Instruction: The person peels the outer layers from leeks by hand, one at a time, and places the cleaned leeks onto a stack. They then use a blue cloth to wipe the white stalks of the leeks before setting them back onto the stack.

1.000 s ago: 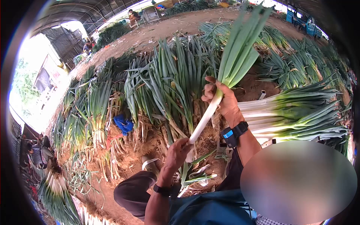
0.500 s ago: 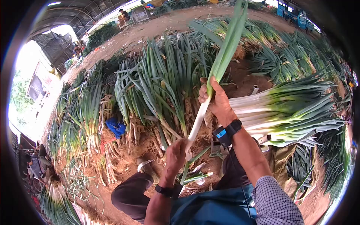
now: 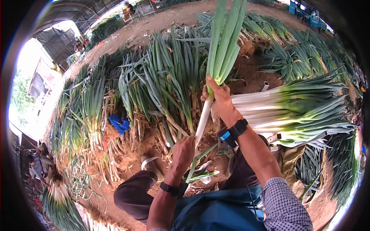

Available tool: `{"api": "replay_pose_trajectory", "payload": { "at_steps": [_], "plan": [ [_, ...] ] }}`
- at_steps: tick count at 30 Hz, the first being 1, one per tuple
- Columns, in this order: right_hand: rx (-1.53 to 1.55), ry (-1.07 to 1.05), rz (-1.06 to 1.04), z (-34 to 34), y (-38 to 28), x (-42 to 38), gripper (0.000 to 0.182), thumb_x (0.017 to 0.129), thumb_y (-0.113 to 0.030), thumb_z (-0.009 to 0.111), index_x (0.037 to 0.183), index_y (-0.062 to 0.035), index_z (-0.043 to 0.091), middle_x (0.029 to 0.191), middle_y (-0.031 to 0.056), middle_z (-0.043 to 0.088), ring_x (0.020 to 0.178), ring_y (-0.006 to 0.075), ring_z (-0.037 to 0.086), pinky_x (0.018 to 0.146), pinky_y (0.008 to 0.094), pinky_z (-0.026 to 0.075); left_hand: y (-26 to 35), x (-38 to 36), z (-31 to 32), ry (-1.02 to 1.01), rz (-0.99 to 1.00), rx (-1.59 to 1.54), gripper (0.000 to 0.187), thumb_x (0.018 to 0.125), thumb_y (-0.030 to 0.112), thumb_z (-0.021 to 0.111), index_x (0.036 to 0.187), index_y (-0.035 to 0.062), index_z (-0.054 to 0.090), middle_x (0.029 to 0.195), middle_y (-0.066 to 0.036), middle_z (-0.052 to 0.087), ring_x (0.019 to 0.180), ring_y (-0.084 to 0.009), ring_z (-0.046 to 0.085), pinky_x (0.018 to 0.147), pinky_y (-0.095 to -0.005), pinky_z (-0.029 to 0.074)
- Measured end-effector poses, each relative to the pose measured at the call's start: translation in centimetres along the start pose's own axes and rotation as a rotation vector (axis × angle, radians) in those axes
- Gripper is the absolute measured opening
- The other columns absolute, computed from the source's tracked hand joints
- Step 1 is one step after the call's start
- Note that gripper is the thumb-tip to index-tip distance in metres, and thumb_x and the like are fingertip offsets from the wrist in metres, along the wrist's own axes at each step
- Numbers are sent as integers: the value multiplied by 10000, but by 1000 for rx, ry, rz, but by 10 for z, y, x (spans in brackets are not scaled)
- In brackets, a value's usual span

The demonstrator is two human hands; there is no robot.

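A long leek (image 3: 203, 120) with a white stalk and green leaves slants up through the middle of the view. My right hand (image 3: 220, 98) is wrapped round it where white turns to green, the thumb pointing up along it. Lower down, my left hand (image 3: 183, 153) is closed in a fist at the stalk's bottom end, its fingertips hidden from me. A loose green leaf strip (image 3: 204, 156) runs below that hand. To the right lies a stack of trimmed leeks (image 3: 262, 106) with clean white stalks, resting on a metal rack (image 3: 266, 86).
Untrimmed leek bundles (image 3: 165, 77) with brown roots stand ahead and to the left. A blue cloth (image 3: 119, 124) lies among them. More leeks (image 3: 287, 57) are piled at the far right. Leaf scraps (image 3: 204, 177) litter the ground by my legs. A blue vehicle (image 3: 314, 19) and a person (image 3: 129, 10) are in the distance.
The leek's leaves have fanned wider and it stands a little more upright. My left hand has shifted slightly up, while my right hand stays near the same spot on the stalk.
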State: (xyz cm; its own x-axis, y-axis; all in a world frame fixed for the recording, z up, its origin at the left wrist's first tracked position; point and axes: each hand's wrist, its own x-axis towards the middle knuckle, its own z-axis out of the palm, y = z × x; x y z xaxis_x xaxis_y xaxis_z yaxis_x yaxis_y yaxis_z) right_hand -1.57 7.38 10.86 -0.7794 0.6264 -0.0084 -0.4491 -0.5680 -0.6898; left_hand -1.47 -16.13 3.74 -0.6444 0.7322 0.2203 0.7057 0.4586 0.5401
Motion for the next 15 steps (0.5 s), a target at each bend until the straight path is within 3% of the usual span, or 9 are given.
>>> {"api": "replay_pose_trajectory", "payload": {
  "at_steps": [4, 7, 8, 10, 11, 13, 14, 15],
  "plan": [
    [-5, -76, 29, 0, -9, -6, 364, 874, -337, 792, 996, -59, 590, 748, 49, 565, 587, 162, 538, 549, 350, 478, -17, 3, 12, -76, -76, -106, 232, 961, 172, 611, 1113, 16, 689, 952, -140, 715, 793, -276, 698, 707, -362, 537],
    [88, -136, 101, -5, -14, -2, 392, 905, -370, 750, 1039, -43, 581, 755, 60, 564, 581, 167, 530, 551, 351, 479, -39, -3, 18, -213, -234, -810, 319, 996, 222, 600, 1193, -23, 656, 949, -24, 693, 813, -142, 637, 722, -288, 500],
    [154, -167, 127, -8, -13, 2, 372, 912, -360, 741, 1036, -50, 578, 754, 67, 568, 573, 174, 530, 546, 360, 481, -30, -4, 6, -290, -264, -1019, 384, 1014, 269, 585, 1240, -38, 634, 966, 31, 634, 876, -85, 558, 763, -257, 465],
    [294, -239, 164, -12, -16, 2, 364, 927, -357, 716, 1054, -48, 573, 772, 86, 590, 579, 194, 554, 551, 370, 498, -24, -10, -13, -369, -285, -834, 376, 1006, 292, 594, 1217, -13, 655, 959, 19, 640, 900, -88, 556, 788, -260, 458],
    [354, -276, 134, -11, -15, 1, 376, 935, -364, 701, 1075, -40, 570, 792, 98, 608, 593, 207, 577, 562, 372, 512, -27, -8, -11, -420, -201, -759, 372, 1001, 296, 598, 1202, -10, 661, 956, 11, 645, 895, -89, 555, 788, -272, 464],
    [165, -251, -38, -13, -12, -1, 373, 933, -334, 701, 1129, -34, 596, 878, 129, 676, 629, 223, 649, 573, 383, 562, -26, -12, 6, -348, -153, -857, 319, 998, 237, 578, 1147, -34, 656, 930, -7, 651, 855, -89, 556, 762, -278, 467],
    [-183, -114, -40, -13, -12, 6, 379, 904, -306, 743, 1119, -29, 602, 845, 98, 679, 557, 179, 618, 488, 344, 536, -23, -10, 1, -351, -109, -625, 331, 992, 207, 578, 1210, -34, 640, 995, -64, 687, 895, -129, 610, 805, -296, 499],
    [-224, -47, -50, -7, -14, 2, 312, 887, -266, 769, 999, -40, 585, 717, 50, 618, 497, 153, 573, 449, 305, 502, -25, -9, 9, -354, -133, -528, 347, 976, 213, 576, 1208, -38, 636, 943, -77, 682, 809, -145, 601, 733, -317, 501]
  ]
}}
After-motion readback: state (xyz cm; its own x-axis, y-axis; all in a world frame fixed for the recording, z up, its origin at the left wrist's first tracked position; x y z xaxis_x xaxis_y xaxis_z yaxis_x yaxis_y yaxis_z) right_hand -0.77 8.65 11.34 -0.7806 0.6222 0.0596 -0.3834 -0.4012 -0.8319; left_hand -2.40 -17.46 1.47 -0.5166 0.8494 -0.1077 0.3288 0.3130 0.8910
